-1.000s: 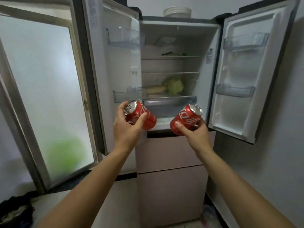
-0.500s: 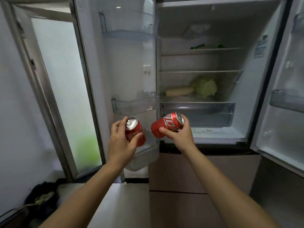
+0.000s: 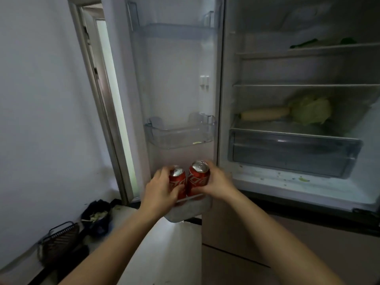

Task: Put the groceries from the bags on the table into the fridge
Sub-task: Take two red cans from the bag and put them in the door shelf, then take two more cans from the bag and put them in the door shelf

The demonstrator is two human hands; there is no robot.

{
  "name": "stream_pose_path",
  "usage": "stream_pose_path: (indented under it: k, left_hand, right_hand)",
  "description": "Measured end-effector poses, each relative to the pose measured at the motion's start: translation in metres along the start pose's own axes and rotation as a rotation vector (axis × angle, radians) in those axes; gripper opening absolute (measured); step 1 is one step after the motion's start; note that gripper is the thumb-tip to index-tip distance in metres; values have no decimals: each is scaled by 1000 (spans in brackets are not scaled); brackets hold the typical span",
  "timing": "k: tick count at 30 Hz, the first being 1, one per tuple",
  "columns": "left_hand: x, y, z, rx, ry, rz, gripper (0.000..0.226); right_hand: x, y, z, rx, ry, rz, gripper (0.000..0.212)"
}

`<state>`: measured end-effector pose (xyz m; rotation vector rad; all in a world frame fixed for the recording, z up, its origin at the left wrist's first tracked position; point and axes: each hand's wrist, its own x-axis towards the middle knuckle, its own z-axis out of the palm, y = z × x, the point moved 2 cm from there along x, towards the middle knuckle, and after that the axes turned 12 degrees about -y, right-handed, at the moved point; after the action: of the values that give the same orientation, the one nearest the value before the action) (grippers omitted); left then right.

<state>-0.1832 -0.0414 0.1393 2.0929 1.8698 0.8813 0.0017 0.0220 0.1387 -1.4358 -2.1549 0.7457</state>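
Observation:
Two red soda cans stand upright side by side in the lowest bin (image 3: 191,210) of the fridge's open left door. My left hand (image 3: 160,190) is wrapped around the left can (image 3: 178,181). My right hand (image 3: 218,184) grips the right can (image 3: 198,177), which sits slightly higher. The cans touch each other, and their lower parts are hidden behind the bin's front wall. Inside the fridge (image 3: 298,182), a pale green cabbage (image 3: 310,110) and a corn cob (image 3: 265,114) lie on a shelf.
A clear middle door bin (image 3: 181,134) hangs above the cans, and another bin (image 3: 174,27) near the top. A clear drawer (image 3: 292,153) sits under the shelves. On the floor at lower left are a dark wire basket (image 3: 59,241) and a dark bag (image 3: 96,218).
Both hands moved down and left to the left door and set the cans upright together into the lowest door bin. The right can was lying tilted before. The view came closer.

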Motion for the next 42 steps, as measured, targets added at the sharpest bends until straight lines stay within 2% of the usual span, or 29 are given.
stream_pose_path:
  k: [6,13,17,21,25,28,32,37,42]
  left_hand:
    - [1,-3,5,113,-80,-10,52]
    - [3,-6,4,143,-116,-32,53]
    - [-3,-5,3,167,-103,6,56]
    - [-21,-12,-2,163,37,93,48]
    - [-53,-31,-2,167,158,97,46]
    - [-80,-49,3,219,183,30,52]
    - [-121,-80,1,280,195,-148,54]
    - [-191,-126,-17,367,181,-377,60]
    - [-276,-175,-75,464,248,-561,63]
  right_hand:
    - [7,-11,1,-193,-48,56,76]
    - [20,-18,3,-335,-183,160,66]
    - [10,-16,-1,-212,-238,116,64]
    - [-12,-10,3,81,-73,-26,72]
    - [-30,6,34,13,147,-127,64]
    - [-40,16,69,-33,251,-134,66]
    - [-51,1,109,-204,380,-212,77]
    - [-59,-33,179,-273,320,-392,79]
    - [-63,-113,256,-276,164,-556,75]
